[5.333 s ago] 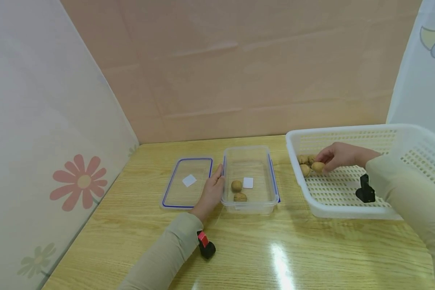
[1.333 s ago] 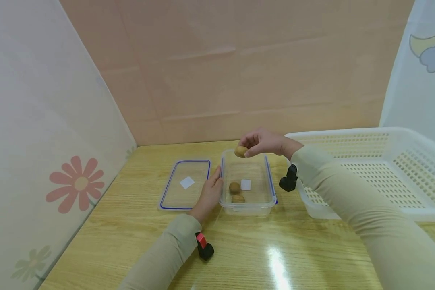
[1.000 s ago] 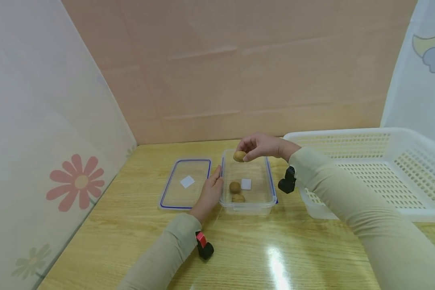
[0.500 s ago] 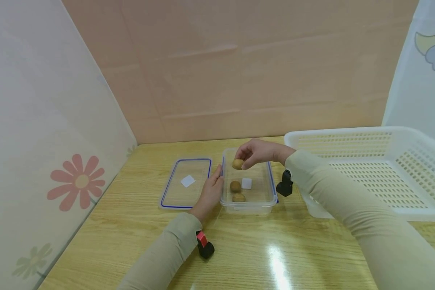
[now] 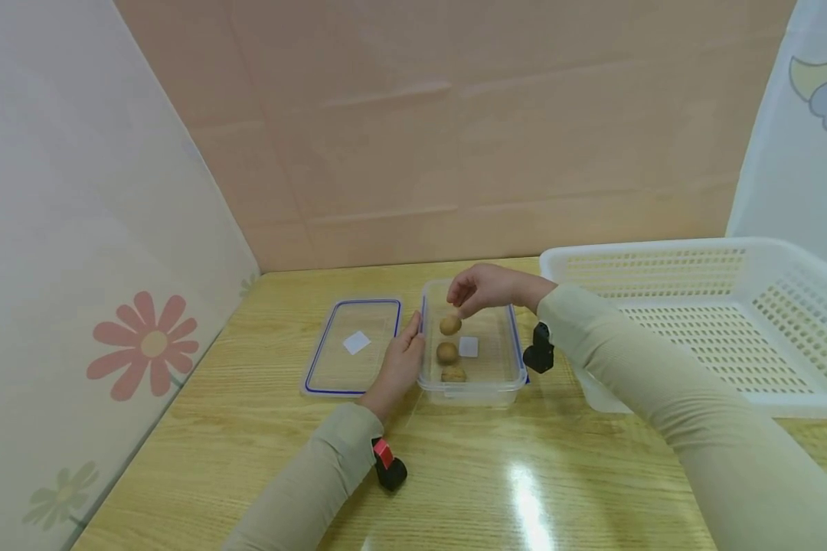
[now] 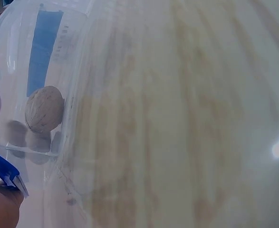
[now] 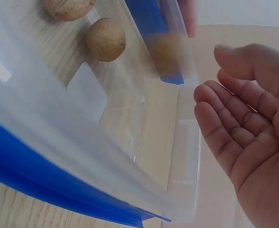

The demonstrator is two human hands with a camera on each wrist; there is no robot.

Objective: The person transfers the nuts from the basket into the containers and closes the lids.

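Right hand (image 5: 485, 287) above the far end of the clear rectangular plastic container with blue clips (image 5: 517, 337); fingers loosened and spread, palm bare in the right wrist view (image 7: 253, 142), holding nothing. Just below its fingertips, a round tan walnut (image 5: 450, 325), not touched by the hand; whether it has reached the container floor cannot be told. In the right wrist view it shows only as a brown blur (image 7: 164, 47) against the container's wall.

Two more walnuts on the container floor: middle walnut (image 5: 446, 353) and near walnut (image 5: 453, 374), in a row with the first along the left half. Small white square label (image 5: 468, 347) on the floor just right of the middle walnut.

Left hand (image 5: 401, 366) rests against the container's left wall, fingers straight along it, not curled round anything.

Flat clear lid with blue rim (image 5: 353, 346) lies just left of the container, a white square at its centre. White perforated plastic basket (image 5: 696, 321) stands to the right, near the container. All on a light wooden table (image 5: 248, 428)
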